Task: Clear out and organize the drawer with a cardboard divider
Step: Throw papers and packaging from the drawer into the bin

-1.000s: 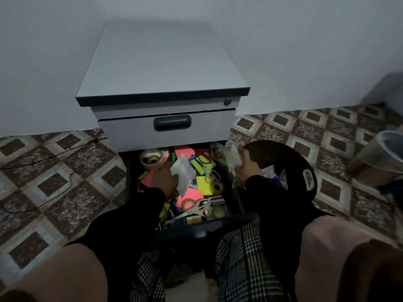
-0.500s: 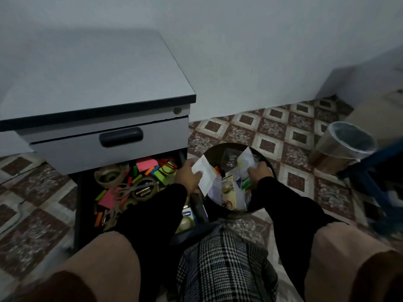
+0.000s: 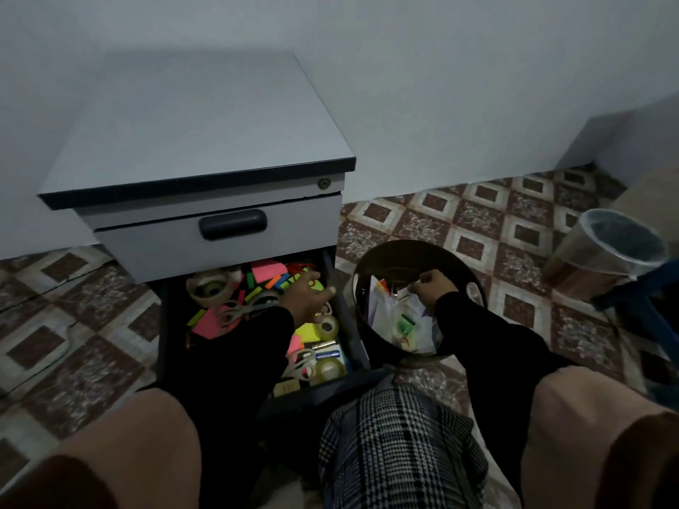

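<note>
Hiding much of the drawer (image 3: 352, 325): left sleeve (image 3: 235, 361), contents half-legible.

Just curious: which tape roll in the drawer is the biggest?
The beige tape roll at the drawer's back left corner; the clear rolls near the front are smaller.

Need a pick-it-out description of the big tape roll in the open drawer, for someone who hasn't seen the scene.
Find the grey cabinet; its lower drawer is pulled open below the shut one. At the drawer's back left corner lies the big tape roll, just left of the pink sticky notes. It is beige, and wider than the small clear rolls near the front right.
</note>
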A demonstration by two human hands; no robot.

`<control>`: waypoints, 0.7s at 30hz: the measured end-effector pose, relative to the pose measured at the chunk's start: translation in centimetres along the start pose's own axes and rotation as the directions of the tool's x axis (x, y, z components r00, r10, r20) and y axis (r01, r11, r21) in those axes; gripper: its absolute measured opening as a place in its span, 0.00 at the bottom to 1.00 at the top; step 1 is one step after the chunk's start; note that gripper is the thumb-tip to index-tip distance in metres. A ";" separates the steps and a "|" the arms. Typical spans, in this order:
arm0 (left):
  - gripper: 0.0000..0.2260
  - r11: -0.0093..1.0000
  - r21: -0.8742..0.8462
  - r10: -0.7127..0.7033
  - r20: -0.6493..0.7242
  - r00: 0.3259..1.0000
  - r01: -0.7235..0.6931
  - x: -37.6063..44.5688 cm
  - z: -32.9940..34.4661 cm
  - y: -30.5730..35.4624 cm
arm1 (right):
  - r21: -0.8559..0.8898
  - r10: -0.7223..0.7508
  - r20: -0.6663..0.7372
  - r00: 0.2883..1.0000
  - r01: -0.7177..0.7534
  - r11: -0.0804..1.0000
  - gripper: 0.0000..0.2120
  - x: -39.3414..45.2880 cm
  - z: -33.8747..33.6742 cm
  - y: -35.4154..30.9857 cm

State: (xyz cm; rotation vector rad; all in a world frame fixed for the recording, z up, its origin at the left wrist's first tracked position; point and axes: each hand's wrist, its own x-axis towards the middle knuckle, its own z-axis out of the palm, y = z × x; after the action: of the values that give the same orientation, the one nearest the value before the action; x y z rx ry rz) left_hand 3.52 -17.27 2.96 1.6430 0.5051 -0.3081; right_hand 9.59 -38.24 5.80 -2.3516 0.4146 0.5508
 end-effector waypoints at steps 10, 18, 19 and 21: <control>0.05 0.997 0.081 0.008 -0.123 0.992 0.002 -2.8 -11.2 -5.8 | -0.075 -0.203 0.206 0.957 0.222 0.972 0.14 -1.7 8.3 -4.7; 0.15 0.956 0.257 -0.111 -0.136 0.985 0.143 -3.3 -15.8 -10.5 | -0.312 -0.231 0.330 0.915 0.337 0.888 0.14 -2.4 14.2 -5.4; 0.16 0.941 0.300 -0.121 -0.140 0.983 0.158 -3.2 -16.2 -11.2 | -0.369 -0.219 0.350 0.911 0.349 0.862 0.14 -2.2 15.0 -5.2; 0.18 0.916 0.358 -0.140 -0.134 0.981 0.179 -3.0 -16.6 -12.1 | -0.467 -0.199 0.389 0.899 0.379 0.799 0.14 -1.9 16.1 -4.9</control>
State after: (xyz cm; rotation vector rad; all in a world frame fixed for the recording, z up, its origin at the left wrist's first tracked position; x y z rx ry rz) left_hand -6.51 -0.44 -3.81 1.9953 0.6961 -0.4608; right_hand 5.64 -23.47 -1.57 -2.7024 -0.3039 0.9792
